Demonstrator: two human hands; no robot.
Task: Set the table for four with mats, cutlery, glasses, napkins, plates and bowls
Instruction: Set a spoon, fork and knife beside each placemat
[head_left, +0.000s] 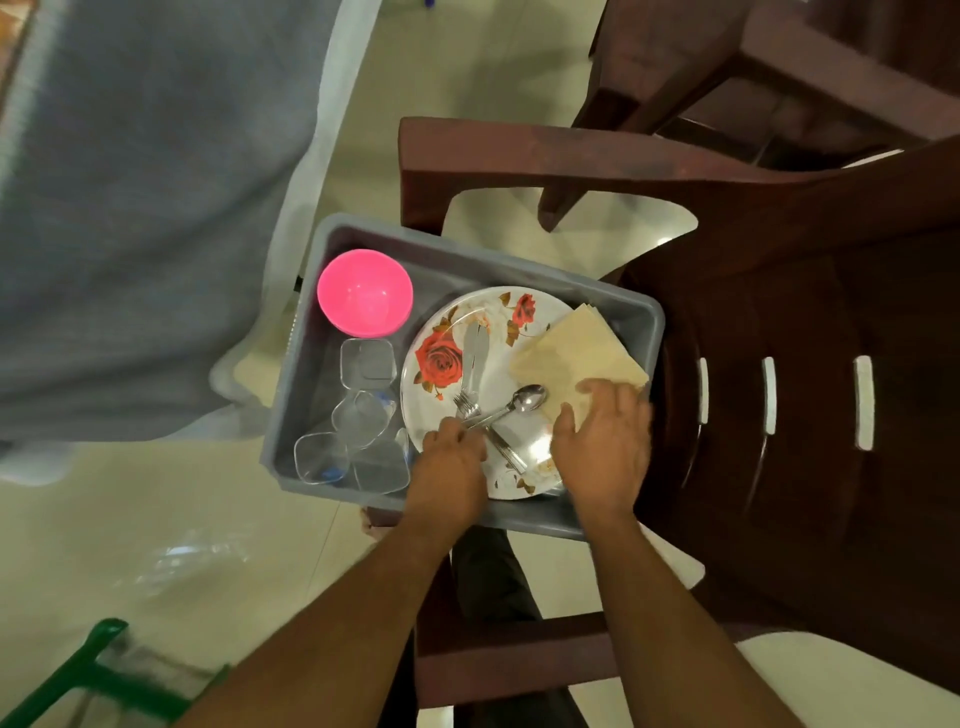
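A grey bin (641, 319) sits on a dark brown plastic chair. Inside lie a pink bowl (364, 292), several clear square glasses (367, 365), and a white plate with red roses (441, 364). On the plate rest a spoon (525, 400), a fork (467, 402) and knives (474, 358). Beige folded napkins (571, 348) lean on the plate's right side. My left hand (451, 467) grips the cutlery handles at the plate's near edge. My right hand (605, 441) rests on the napkins' near corner, fingers spread.
A table covered with a grey cloth (145, 208) fills the upper left. The brown chair (779, 415) has armrests in front and behind the bin; another chair (753, 67) stands beyond. A green frame (109, 670) is at the lower left on the cream tiled floor.
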